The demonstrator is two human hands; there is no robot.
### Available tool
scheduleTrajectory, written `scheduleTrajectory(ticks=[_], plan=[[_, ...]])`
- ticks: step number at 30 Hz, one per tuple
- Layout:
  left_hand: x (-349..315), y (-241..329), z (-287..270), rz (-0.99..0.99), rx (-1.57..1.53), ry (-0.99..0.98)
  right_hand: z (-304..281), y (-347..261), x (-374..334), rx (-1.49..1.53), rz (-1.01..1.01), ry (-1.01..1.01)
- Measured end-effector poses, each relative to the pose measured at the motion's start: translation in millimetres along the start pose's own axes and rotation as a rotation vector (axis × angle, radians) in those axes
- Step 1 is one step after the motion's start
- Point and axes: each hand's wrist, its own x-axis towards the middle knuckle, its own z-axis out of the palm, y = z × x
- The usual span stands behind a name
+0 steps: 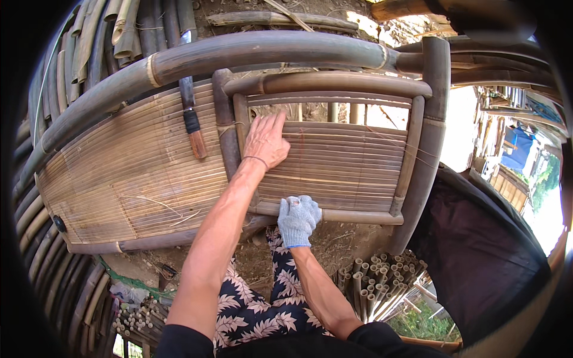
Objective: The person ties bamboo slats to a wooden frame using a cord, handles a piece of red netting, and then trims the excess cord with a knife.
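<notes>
My bare left hand (267, 142), with a thin band at the wrist, lies over the left end of a slatted bamboo panel (340, 155). Its fingers stretch toward the gap above the top slat, beside the panel's left upright (240, 113). Any small thing under the fingertips is hidden. A grey knitted glove covers my right hand (298, 221), closed over the lower bamboo rail (358, 217) of the panel's frame. Thin loose strands cross the slats at the right. On the bamboo seat (137, 161) to the left rests a knife (192, 119) with a wooden handle.
A thick curved bamboo pole (250, 51) spans the far side. Bamboo poles (83, 48) are stacked at the far left. Cut bamboo pieces (382, 277) stand bundled near right, beside a dark cloth (477, 244). A small black round object (59, 224) sits at the seat's left end.
</notes>
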Motion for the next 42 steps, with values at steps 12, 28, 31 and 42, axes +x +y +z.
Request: scheduleTrajectory(ticks=[12,28,31,42], plan=[[5,26,1,-0.092,0.058,-0.053,-303,91,33,0.348,-0.117,0.366],[30,62,-67,-0.051,-1.272,0.079,-296,131,54,0.452,0.054,0.530],[43,76,-87,0.221,-1.527,0.194,-311,123,51,0.464,-0.220,0.473],[16,4,-6,-0.292,-0.238,0.177,-249,99,170,0.152,-0.332,0.439]])
